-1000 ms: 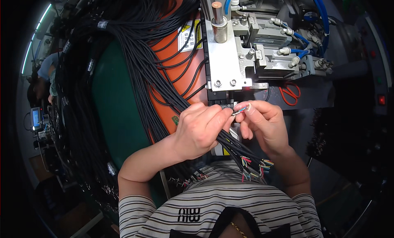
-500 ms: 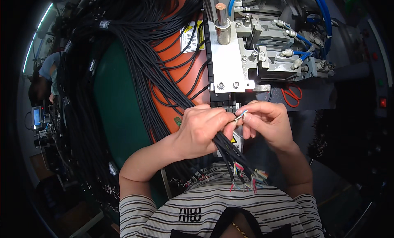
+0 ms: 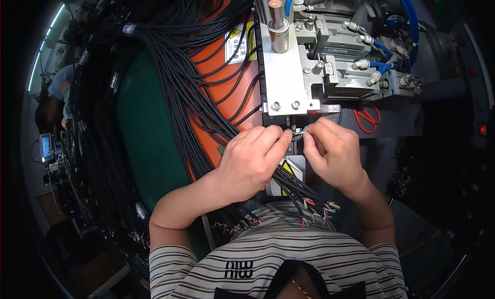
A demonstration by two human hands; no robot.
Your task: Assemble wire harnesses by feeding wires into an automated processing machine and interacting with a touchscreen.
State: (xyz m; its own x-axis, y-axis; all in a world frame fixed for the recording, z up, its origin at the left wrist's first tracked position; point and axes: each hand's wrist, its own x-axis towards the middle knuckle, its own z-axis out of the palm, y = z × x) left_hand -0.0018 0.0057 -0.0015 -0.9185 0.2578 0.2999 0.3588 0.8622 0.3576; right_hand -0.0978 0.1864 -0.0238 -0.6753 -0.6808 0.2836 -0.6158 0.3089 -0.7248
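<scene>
My left hand (image 3: 252, 159) is closed on a black cable, its thumb and forefinger pinching close to the stripped end. More black cables (image 3: 296, 184) hang out below this hand, with bared coloured wire ends (image 3: 326, 211) fanning out in front of my striped shirt. Facing it, my right hand (image 3: 335, 152) pinches the thin blue and white wires (image 3: 301, 131) that come out of the cable end. Both sets of fingertips are right at the front of the machine's work point, just under the pale metal plate (image 3: 286, 77). My fingers partly hide the wire tips.
A thick bundle of black cables (image 3: 172, 87) runs over an orange surface (image 3: 247, 100) beside a green one (image 3: 142, 118). Pneumatic cylinders (image 3: 345, 51) with blue hoses (image 3: 412, 20) stand behind the plate. Red-handled scissors (image 3: 367, 118) lie to the right. Another person (image 3: 59, 87) is at far left.
Both hands have moved forward, away from my body, bringing the cable end up to the machine. The loose wire ends below have shifted slightly forward and right.
</scene>
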